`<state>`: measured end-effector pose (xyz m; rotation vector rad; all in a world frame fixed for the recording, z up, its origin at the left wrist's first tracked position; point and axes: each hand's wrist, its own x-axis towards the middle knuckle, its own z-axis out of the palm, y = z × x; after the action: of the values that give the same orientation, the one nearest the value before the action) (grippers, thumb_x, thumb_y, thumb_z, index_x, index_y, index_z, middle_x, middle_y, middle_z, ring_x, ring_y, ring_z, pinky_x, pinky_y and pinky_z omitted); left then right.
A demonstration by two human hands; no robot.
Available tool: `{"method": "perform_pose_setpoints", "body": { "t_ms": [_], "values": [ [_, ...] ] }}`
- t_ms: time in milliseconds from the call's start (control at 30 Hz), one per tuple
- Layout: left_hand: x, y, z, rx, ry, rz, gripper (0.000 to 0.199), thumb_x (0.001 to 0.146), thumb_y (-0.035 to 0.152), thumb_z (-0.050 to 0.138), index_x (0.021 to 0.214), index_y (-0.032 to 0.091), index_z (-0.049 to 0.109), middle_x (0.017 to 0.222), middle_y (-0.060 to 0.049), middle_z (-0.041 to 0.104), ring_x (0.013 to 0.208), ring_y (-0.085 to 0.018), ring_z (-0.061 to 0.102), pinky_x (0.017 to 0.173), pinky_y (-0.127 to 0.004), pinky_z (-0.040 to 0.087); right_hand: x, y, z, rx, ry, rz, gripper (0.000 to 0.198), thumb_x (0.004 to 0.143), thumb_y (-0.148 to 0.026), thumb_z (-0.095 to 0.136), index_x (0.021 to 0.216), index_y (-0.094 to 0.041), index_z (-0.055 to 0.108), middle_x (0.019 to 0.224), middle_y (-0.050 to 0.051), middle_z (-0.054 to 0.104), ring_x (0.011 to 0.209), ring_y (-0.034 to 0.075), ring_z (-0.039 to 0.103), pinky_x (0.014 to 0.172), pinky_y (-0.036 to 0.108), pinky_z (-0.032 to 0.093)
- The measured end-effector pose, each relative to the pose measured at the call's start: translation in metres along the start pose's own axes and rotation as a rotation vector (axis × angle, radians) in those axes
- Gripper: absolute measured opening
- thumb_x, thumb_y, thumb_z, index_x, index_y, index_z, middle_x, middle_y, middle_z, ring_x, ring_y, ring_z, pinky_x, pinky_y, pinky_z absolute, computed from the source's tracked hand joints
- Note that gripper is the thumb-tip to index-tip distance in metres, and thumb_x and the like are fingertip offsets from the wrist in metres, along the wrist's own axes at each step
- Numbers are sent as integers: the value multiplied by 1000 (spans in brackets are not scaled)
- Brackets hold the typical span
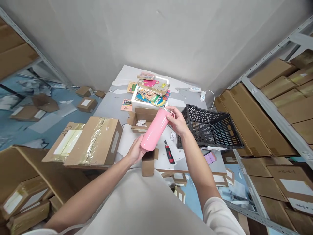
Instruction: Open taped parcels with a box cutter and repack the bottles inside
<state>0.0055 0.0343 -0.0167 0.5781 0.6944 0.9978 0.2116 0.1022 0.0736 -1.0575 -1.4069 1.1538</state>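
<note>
A glossy pink tumbler (154, 130) is held tilted in both hands above the table. My left hand (136, 149) closes round its lower end, with some fingers hidden beneath. Up at the metal-rimmed top, my right hand (177, 120) grips the tumbler from the right side, its thumb on the pink body. Behind the tumbler lies an open cardboard box (139, 128) with crumpled white paper (141, 123) in it. A brown cardboard flap (148, 165) shows under the tumbler near the table's front edge. A red and black utility knife (169, 152) lies to the right.
Sealed cartons (94, 140) stand on the table's left side. Comic books (153, 88) are piled over a white bin (134, 103) at the back. To the right sits a black plastic crate (210, 129). A power strip (195, 89) is near the wall. Box-filled shelves (276, 130) flank the right.
</note>
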Motion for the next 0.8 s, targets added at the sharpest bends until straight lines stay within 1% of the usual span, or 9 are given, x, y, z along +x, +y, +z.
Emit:
{"method": "perform_pose_setpoints", "body": {
  "t_ms": [67, 133, 233, 300, 367, 433, 567, 700, 800],
  "values": [
    [-3, -2, 3, -7, -1, -46, 62, 76, 65, 59, 111, 14, 60, 100, -13, 69, 96, -27, 65, 77, -39, 55, 4, 11, 5, 48, 79, 70, 50, 67, -56, 71, 107, -27, 59, 98, 0, 63, 81, 16, 60, 67, 30, 52],
    [-4, -6, 3, 24, 9, 10, 67, 73, 66, 63, 116, 15, 58, 111, -14, 66, 104, -28, 63, 83, -40, 54, 7, 18, 7, 41, 139, 93, 49, 65, -55, 73, 102, -25, 60, 94, 0, 62, 79, 16, 59, 67, 29, 51],
    [-4, -13, 0, 154, 67, 183, 72, 59, 48, 82, 119, 19, 55, 125, -12, 59, 110, -26, 59, 90, -37, 51, 10, 22, 7, 11, 181, 63, 48, 64, -54, 74, 99, -23, 61, 95, 1, 63, 84, 17, 58, 74, 31, 51],
    [-5, -16, -2, 206, 134, 248, 71, 54, 36, 87, 115, 22, 52, 122, -9, 60, 105, -22, 61, 89, -34, 51, 9, 21, 5, 18, 167, 24, 51, 63, -55, 75, 100, -23, 60, 99, 2, 63, 87, 18, 58, 79, 33, 50],
    [-7, -17, -2, 144, 144, 205, 62, 60, 40, 83, 109, 23, 50, 114, -7, 63, 97, -20, 65, 86, -36, 53, 6, 18, 4, 70, 97, 2, 60, 62, -60, 74, 106, -24, 58, 106, 4, 62, 93, 20, 58, 81, 34, 49],
    [-10, -16, 0, 32, 92, 93, 57, 69, 55, 73, 108, 21, 51, 108, -8, 66, 92, -22, 67, 83, -39, 54, 2, 14, 2, 136, 8, -2, 70, 58, -64, 75, 112, -26, 54, 114, 6, 60, 98, 22, 58, 82, 35, 50],
    [-13, -14, 7, -49, 63, -55, 71, 74, 73, 54, 114, 14, 55, 108, -17, 68, 93, -28, 68, 82, -43, 54, -3, 11, 2, 217, 6, 21, 66, 56, -55, 81, 109, -28, 53, 115, 4, 59, 95, 20, 58, 78, 34, 51],
    [-12, -17, 7, -14, 103, 32, 64, 77, 66, 58, 113, 13, 58, 124, -18, 61, 109, -31, 62, 89, -47, 52, -3, 20, 2, 242, 66, 30, 61, 58, -50, 82, 106, -28, 53, 114, 3, 59, 91, 19, 58, 74, 31, 52],
    [-14, -20, 3, 88, 96, 116, 66, 70, 50, 75, 123, 19, 53, 136, -14, 53, 116, -29, 57, 93, -44, 51, -3, 26, -1, 173, 98, 27, 60, 58, -52, 81, 106, -28, 53, 114, 4, 59, 96, 20, 58, 78, 33, 52]
  ]
}}
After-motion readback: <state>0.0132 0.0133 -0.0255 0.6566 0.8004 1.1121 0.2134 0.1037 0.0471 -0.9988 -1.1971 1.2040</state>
